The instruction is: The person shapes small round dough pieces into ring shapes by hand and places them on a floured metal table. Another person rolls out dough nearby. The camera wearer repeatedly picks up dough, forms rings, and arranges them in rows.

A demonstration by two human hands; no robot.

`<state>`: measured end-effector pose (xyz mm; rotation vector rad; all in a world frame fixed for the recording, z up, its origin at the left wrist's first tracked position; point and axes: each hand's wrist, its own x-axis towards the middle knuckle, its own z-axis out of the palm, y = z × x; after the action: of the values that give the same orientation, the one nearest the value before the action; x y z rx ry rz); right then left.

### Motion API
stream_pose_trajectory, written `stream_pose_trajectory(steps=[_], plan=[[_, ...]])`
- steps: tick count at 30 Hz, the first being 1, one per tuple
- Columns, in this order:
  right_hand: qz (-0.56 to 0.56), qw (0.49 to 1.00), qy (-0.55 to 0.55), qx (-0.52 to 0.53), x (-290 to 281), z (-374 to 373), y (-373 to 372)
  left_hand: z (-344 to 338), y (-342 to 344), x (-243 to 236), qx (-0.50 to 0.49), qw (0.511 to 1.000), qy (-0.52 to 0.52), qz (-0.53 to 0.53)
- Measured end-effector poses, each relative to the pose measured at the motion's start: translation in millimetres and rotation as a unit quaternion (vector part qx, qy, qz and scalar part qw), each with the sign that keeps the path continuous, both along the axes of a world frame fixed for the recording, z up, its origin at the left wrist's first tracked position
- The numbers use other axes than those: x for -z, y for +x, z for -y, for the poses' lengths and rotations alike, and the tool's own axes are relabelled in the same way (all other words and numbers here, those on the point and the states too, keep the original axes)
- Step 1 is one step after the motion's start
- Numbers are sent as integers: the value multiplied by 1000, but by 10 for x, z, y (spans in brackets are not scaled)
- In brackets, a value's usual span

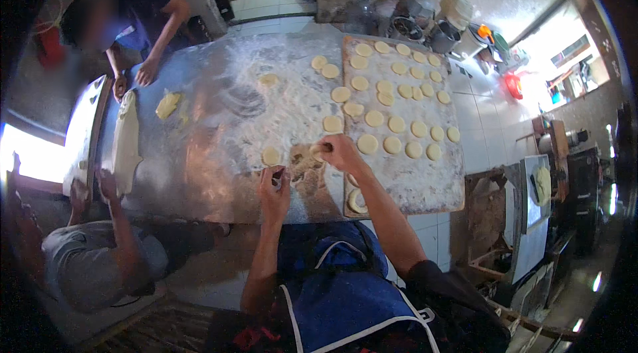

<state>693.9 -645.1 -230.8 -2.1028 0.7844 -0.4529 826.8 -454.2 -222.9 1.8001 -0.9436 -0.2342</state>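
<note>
Dough piece [318, 151] pinched in right hand [339, 152] fingers; left hand [274, 187] fingers curled, grip unclear.

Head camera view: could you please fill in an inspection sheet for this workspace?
Surface: metal table, dusted with flour.
Job's things: dough scrap between the hands; dough rounds in rows on a floured board.
Clutter: long dough sheet, dough lump.
Hands: left hand and right hand both pinch the scrap.
Cables: nothing seen.
Surroundings: two co-workers at the left; machines behind.
</note>
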Motion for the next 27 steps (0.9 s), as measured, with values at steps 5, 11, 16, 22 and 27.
stream_pose_trajectory(steps=[5, 11, 16, 22, 27], plan=[[-135, 969, -184, 91, 151, 12, 666, -33, 124, -82, -18, 999, 15, -35], [29, 981, 177, 76, -176, -268, 331, 411, 116, -6, 52, 952, -53, -297], [103, 964, 201, 138, -324, -570, 177, 517, 112, 21, 169, 932, 8, -322], [178, 912, 368, 20, -395, -563, -108, 522, -22, -97, 183, 787, -56, -587], [325, 770, 525, 162, -390, -554, -253, 539, -262, -129, 342, 846, -96, -398]])
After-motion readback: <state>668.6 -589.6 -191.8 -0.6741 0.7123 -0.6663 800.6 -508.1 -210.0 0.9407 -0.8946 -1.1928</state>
